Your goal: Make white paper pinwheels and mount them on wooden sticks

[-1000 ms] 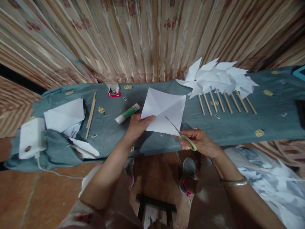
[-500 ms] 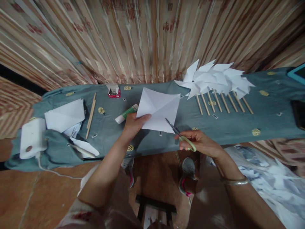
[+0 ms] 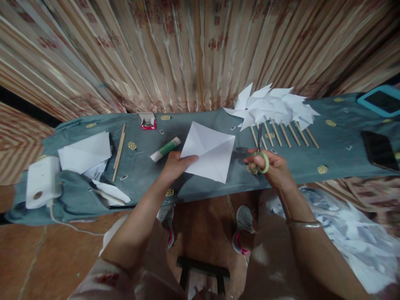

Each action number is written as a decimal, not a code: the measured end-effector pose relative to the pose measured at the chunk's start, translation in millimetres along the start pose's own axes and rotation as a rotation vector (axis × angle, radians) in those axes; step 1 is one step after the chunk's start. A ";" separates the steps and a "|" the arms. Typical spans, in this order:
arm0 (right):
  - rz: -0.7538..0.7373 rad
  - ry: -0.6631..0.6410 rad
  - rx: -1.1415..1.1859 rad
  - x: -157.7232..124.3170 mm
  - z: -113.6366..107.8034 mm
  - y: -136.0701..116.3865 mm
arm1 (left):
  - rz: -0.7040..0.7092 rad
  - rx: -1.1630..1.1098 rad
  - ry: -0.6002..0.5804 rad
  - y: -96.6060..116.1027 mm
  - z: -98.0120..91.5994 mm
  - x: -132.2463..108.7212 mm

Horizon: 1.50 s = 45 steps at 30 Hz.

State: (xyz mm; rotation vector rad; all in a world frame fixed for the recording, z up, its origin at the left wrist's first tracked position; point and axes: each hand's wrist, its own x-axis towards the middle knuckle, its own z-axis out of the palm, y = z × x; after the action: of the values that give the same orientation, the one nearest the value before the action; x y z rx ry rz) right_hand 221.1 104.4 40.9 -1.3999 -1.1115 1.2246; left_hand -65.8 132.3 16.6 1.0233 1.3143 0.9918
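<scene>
My left hand (image 3: 179, 164) pinches the left edge of a square sheet of white paper (image 3: 209, 152), thumb on top. Diagonal creases cross the sheet. To its right, my right hand (image 3: 268, 164) is closed around the pale green handles of a pair of scissors (image 3: 259, 143). The scissors' blades point away from me, apart from the paper. Beside my left hand lies a green and white glue tube (image 3: 165, 149). Behind the scissors, several white paper pinwheels (image 3: 271, 104) on wooden sticks overlap in a row.
On the left are loose wooden sticks (image 3: 119, 151), a stack of paper (image 3: 85, 152) and a white power adapter (image 3: 43, 182) with a cable. A small red box (image 3: 148, 121) of metal bits stands at the back. A phone (image 3: 379, 151) and a blue-framed device (image 3: 381, 101) lie right.
My right hand has drawn the scissors away from the paper to the right, and their blades now point toward the pinwheels. The sheet stays in my left hand, slightly turned.
</scene>
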 end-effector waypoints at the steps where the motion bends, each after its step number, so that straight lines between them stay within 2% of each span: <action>1: -0.018 0.024 0.012 1.1 0.6 -0.8 | -0.019 0.031 -0.025 0.0 2.2 -1.4; 5: -0.088 0.051 -0.017 2.2 6.2 -4.8 | -0.089 0.129 -0.127 -1.4 12.6 -8.1; 9: -0.130 -0.014 -0.142 -0.2 15.3 -4.4 | -0.075 0.219 -0.228 -6.6 18.7 -12.7; 15: -0.213 -0.106 -0.440 -1.5 20.2 4.0 | 0.000 0.337 -0.274 -11.5 17.3 -13.5; 17: -0.202 -0.106 -0.457 0.3 20.4 5.9 | -0.004 0.328 -0.268 -9.0 17.1 -12.6; 19: -0.157 -0.068 -0.389 3.3 21.1 6.5 | 0.012 0.208 -0.222 -4.1 17.6 -11.1; 21: -0.116 0.006 -0.271 7.2 22.6 5.9 | 0.048 -0.010 -0.172 1.7 18.5 -9.5; 25: -0.070 0.157 -0.038 15.0 29.0 2.4 | 0.050 -0.369 -0.188 7.4 22.4 -10.4; 30: -0.039 0.325 0.166 19.5 45.5 -1.0 | -0.002 -0.453 -0.266 -2.9 40.5 -20.9; 33: -0.034 0.317 0.182 18.3 59.8 1.1 | -0.010 -0.426 -0.292 -8.7 56.5 -25.1; 35: -0.053 0.267 0.158 16.2 69.6 4.6 | 0.021 -0.407 -0.274 -9.3 65.2 -25.8; 38: -0.081 0.186 0.112 13.3 81.5 10.1 | 0.064 -0.379 -0.163 -7.4 71.9 -24.2; 41: -0.068 0.148 0.104 12.9 88.0 12.2 | 0.054 -0.349 -0.024 -7.0 71.3 -20.6; 45: -0.035 0.142 0.167 14.6 91.5 9.9 | 0.066 -0.351 0.091 -8.1 65.3 -15.4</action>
State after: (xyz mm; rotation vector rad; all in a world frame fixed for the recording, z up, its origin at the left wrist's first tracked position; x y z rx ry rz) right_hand 131.9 124.8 23.3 -1.3137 -0.9111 1.1472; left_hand -0.9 114.0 12.6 0.7637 1.1330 1.2798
